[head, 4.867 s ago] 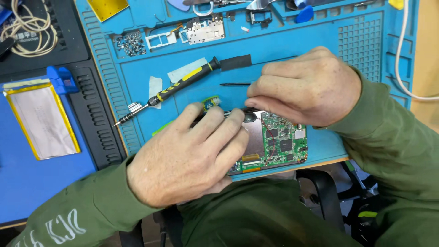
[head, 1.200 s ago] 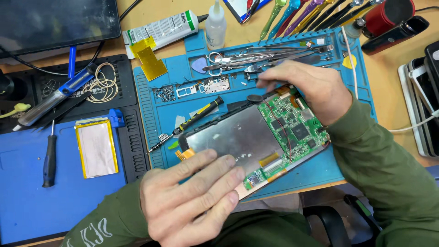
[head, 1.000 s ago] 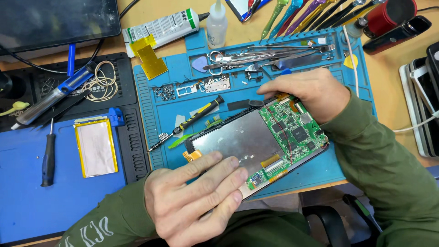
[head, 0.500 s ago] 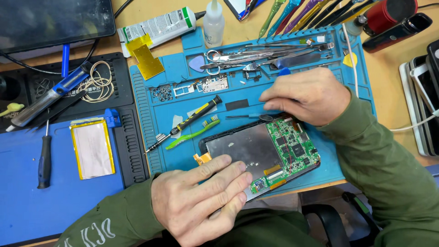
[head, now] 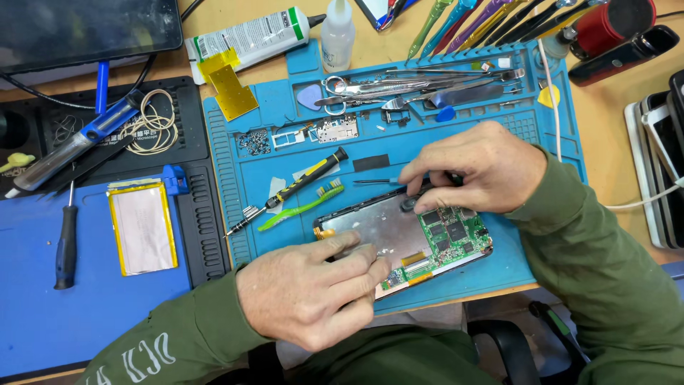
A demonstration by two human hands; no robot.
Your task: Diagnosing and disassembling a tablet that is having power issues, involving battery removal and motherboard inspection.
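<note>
Opened tablet (head: 406,235) under both hands

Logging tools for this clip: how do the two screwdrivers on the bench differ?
The black-and-yellow screwdriver lies slanted on the light blue mat, beside the green toothbrush. The black-handled screwdriver lies nearly straight up-and-down on the darker blue pad, well apart from the opened tablet. Neither is held by a hand.

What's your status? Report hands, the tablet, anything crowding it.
Left hand pressing flat on opened tablet. Right hand gripping its top edge. Green toothbrush and screwdriver lie close beside it on blue mat.
</note>
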